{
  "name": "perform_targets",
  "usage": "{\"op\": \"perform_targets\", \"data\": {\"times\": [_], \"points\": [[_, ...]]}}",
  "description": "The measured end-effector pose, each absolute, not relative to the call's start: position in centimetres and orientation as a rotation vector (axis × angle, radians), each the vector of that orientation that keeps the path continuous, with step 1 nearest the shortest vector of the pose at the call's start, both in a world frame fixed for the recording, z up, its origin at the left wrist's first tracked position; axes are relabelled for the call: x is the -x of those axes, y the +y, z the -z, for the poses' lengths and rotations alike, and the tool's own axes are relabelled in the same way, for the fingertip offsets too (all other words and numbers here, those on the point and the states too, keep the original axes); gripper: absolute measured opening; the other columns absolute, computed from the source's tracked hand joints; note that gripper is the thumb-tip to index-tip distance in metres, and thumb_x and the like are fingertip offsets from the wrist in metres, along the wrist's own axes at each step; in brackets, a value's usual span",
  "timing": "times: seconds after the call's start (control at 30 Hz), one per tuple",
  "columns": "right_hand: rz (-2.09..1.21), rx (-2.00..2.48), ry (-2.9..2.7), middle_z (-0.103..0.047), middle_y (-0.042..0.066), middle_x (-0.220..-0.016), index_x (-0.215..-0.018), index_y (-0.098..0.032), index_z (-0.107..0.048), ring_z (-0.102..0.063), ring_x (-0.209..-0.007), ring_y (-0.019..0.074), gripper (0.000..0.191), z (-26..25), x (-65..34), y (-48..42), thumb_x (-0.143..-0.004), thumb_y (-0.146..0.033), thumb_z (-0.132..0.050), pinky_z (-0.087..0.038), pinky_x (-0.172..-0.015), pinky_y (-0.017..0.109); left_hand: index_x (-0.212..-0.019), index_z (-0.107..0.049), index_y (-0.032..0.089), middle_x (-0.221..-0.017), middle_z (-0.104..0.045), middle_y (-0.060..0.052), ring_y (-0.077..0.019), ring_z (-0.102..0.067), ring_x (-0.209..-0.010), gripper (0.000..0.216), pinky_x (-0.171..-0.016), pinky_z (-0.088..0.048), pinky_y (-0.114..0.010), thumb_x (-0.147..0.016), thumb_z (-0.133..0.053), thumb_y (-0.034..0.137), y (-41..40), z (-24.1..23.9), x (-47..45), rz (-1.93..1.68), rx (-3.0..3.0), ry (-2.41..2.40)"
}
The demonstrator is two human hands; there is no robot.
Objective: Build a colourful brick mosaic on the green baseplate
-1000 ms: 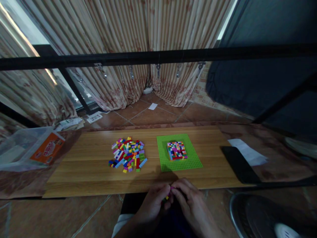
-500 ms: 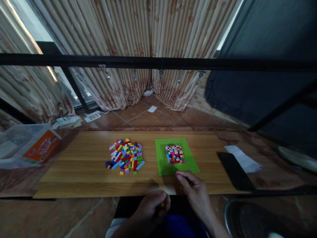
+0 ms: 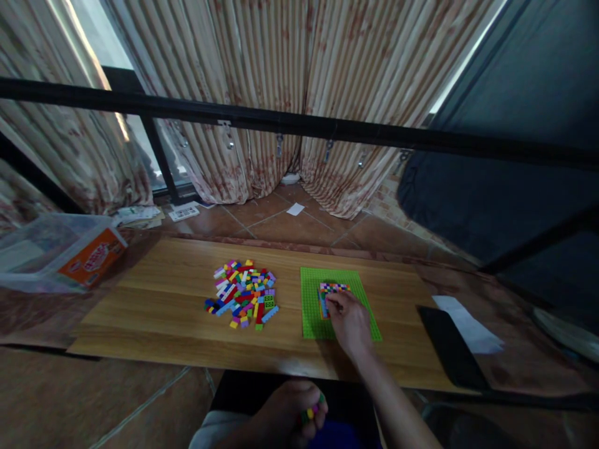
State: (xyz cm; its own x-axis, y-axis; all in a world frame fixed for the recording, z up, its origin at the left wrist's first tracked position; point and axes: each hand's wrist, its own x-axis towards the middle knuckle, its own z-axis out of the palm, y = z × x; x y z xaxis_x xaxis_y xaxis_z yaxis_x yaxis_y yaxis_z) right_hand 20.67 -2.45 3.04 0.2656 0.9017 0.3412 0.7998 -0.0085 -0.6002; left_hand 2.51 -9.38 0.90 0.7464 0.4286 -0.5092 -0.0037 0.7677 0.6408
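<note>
A green baseplate (image 3: 311, 312) lies on the wooden table (image 3: 163, 299), with a square block of many-coloured bricks (image 3: 333, 289) built on it. My right hand (image 3: 349, 319) reaches over that block, fingers pinched together on its near part; what they hold is hidden. My left hand (image 3: 290, 415) rests low by my lap, closed around a few small coloured bricks (image 3: 311, 411). A loose pile of coloured bricks (image 3: 243, 293) sits to the left of the baseplate.
A clear plastic box with an orange label (image 3: 60, 252) stands at the table's left end. A black phone (image 3: 452, 346) and white paper (image 3: 468, 324) lie at the right. A black bar (image 3: 299, 125) crosses the view in front of striped curtains.
My right hand left my left hand at the table's near edge and moved forward onto the brick block on the baseplate. My left hand dropped lower toward my lap.
</note>
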Motion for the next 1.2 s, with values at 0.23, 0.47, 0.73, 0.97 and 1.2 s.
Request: {"op": "perform_targets", "data": {"times": [0.23, 0.47, 0.73, 0.97, 1.2], "points": [[-0.081, 1.89, -1.766, -0.066, 0.008, -0.09, -0.08, -0.019, -0.069, -0.058, -0.087, 0.0206, 0.023, -3.7, -20.6, -2.0, -0.082, -0.016, -0.046, -0.044, -0.079, 0.033, -0.08, -0.057, 0.013, -0.063, -0.051, 0.0, -0.0047, -0.037, -0.042, 0.036, -0.037, -0.017, -0.018, -0.073, -0.055, 0.048, -9.2, -0.1, -2.3, -0.202, -0.685, 0.693], [-0.079, 1.87, -1.886, -0.066, 0.008, -0.089, -0.082, -0.02, -0.069, -0.059, -0.086, 0.0208, 0.024, -4.0, -20.7, -1.9, -0.085, -0.015, -0.045, -0.045, -0.078, 0.032, -0.076, -0.056, 0.015, -0.06, -0.052, 0.001, -0.0043, -0.035, -0.04, 0.034, -0.037, -0.014, -0.018, -0.071, -0.056, 0.048, -9.2, 0.3, -2.4, -0.177, -0.613, 0.762], [-0.081, 1.879, -1.922, -0.066, 0.008, -0.089, -0.085, -0.019, -0.069, -0.06, -0.086, 0.02, 0.024, -3.7, -20.9, -1.8, -0.085, -0.015, -0.045, -0.045, -0.079, 0.031, -0.074, -0.056, 0.014, -0.06, -0.052, 0.001, -0.0043, -0.036, -0.04, 0.035, -0.036, -0.013, -0.02, -0.069, -0.058, 0.049, -9.3, 0.5, -2.4, -0.192, -0.608, 0.747], [-0.048, 1.823, -1.879, -0.068, 0.009, -0.094, -0.092, -0.02, -0.069, -0.061, -0.09, 0.0224, 0.025, -2.7, -21.1, -1.9, -0.086, -0.018, -0.045, -0.047, -0.08, 0.034, -0.074, -0.057, 0.014, -0.059, -0.052, 0.001, -0.004, -0.035, -0.041, 0.04, -0.038, -0.015, -0.02, -0.066, -0.058, 0.053, -9.5, 0.8, -2.3, -0.176, -0.628, 0.756], [-0.076, 1.79, -1.851, -0.068, 0.008, -0.098, -0.094, -0.021, -0.068, -0.061, -0.092, 0.0226, 0.027, -2.5, -21.4, -2.0, -0.085, -0.018, -0.043, -0.047, -0.081, 0.036, -0.074, -0.057, 0.013, -0.062, -0.053, 0.0, -0.0047, -0.038, -0.043, 0.038, -0.039, -0.018, -0.019, -0.067, -0.059, 0.05, -9.4, 0.9, -1.9, -0.165, -0.651, 0.762]]}}
